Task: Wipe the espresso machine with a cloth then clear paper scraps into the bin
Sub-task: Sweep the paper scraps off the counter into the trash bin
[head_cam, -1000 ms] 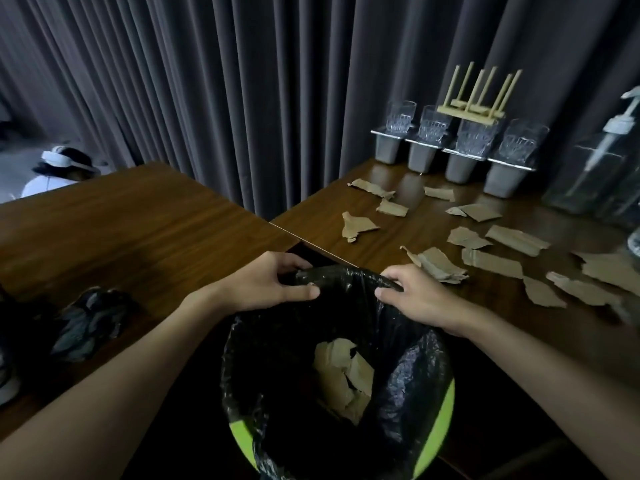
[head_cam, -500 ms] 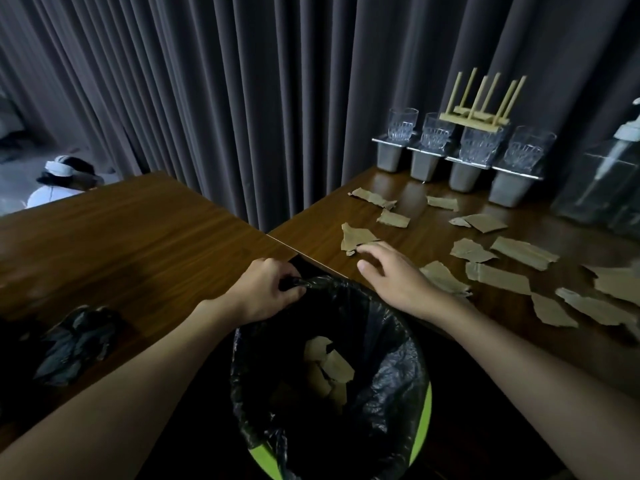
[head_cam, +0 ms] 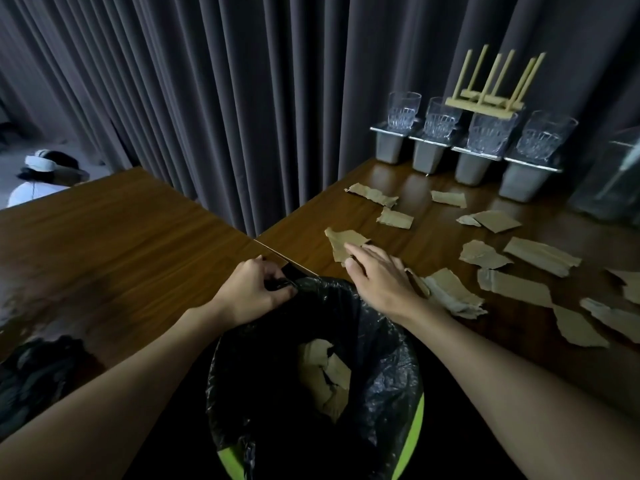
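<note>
Scrap clearing in hand. Left hand (head_cam: 252, 289) grips the black-lined green plastic bin (head_cam: 415, 422) at its far rim. Right hand (head_cam: 377, 278), fingers straight, presses a torn brown paper scrap (head_cam: 343, 241) just beyond the bin. Next: likely drag it in.

From here I have the round green bin (head_cam: 414, 431), lined with a black plastic bag (head_cam: 388, 375), right in front of the near corner of the brown wooden surface (head_cam: 433, 244), with torn brown paper scraps (head_cam: 325, 372) lying inside it. More torn scraps (head_cam: 512, 289) are spread across that surface to the right. Behind them, against the grey pleated curtain (head_cam: 242, 98), four clear ribbed glasses (head_cam: 403, 110) stand in a row on four grey metal tubs (head_cam: 391, 148), with a pale wooden rack (head_cam: 485, 105) legs-up on the third glass from the left.
</note>
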`<state>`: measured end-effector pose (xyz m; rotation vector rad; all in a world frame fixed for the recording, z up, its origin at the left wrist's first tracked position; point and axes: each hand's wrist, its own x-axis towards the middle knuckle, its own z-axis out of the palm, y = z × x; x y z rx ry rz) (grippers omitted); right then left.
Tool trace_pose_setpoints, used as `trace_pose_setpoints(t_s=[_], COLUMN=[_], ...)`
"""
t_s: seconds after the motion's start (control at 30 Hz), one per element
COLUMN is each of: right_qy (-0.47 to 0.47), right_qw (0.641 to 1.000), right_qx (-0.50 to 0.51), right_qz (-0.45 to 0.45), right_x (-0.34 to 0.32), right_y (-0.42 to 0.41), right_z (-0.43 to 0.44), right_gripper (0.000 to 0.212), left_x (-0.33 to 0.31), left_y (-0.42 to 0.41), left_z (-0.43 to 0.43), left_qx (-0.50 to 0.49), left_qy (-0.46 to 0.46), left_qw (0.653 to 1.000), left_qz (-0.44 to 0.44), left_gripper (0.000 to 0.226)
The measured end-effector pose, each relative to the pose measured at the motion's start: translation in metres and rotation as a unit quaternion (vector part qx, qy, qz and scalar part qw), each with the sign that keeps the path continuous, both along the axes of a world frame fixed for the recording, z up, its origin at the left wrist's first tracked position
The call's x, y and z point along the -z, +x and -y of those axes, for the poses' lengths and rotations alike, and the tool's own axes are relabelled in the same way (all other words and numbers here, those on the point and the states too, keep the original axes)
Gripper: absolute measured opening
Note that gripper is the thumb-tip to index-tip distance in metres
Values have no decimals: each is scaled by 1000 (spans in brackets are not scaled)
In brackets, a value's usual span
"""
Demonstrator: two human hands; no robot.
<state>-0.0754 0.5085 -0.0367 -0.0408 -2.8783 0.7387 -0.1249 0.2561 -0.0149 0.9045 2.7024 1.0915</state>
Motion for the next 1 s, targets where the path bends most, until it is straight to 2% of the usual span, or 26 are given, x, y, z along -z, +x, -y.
trace_pose_setpoints(t_s=[0.1, 0.27, 0.37, 0.57, 0.7, 0.77, 0.93, 1.0], right_qy=[-24, -40, -35, -94, -172, -166, -120, -96], right_qw=[999, 990, 985, 982, 975, 977, 982, 981], right_qx=[18, 135, 170, 162, 142, 132, 135, 148], right_qz=[-40, -13, -13, -14, 7, 16, 55, 76], right_x=[2, -1, -2, -10, -20, -24, -35, -36], right_y=[0, -22, -29, -30, -26, -23, -17, -16], right_z=[-1, 4, 5, 3, 0, 0, 1, 0], right_gripper=[46, 56, 57, 68, 51, 41, 52, 51], left_x=[2, 7, 8, 9, 8, 7, -1, -4], left_y=[-6, -10, -11, -11, -12, -11, -6, -4], left_z=[2, 6, 6, 6, 6, 6, 4, 2], left_qx=[7, 9, 13, 9, 12, 12, 15, 21], left_qy=[14, 44, 54, 59, 60, 56, 48, 40], left_qw=[1000, 999, 998, 998, 998, 998, 997, 996], left_qz=[-8, 1, 9, 15, 12, 16, 54, 76], left_gripper=[15, 17, 16, 18, 17, 17, 13, 9])
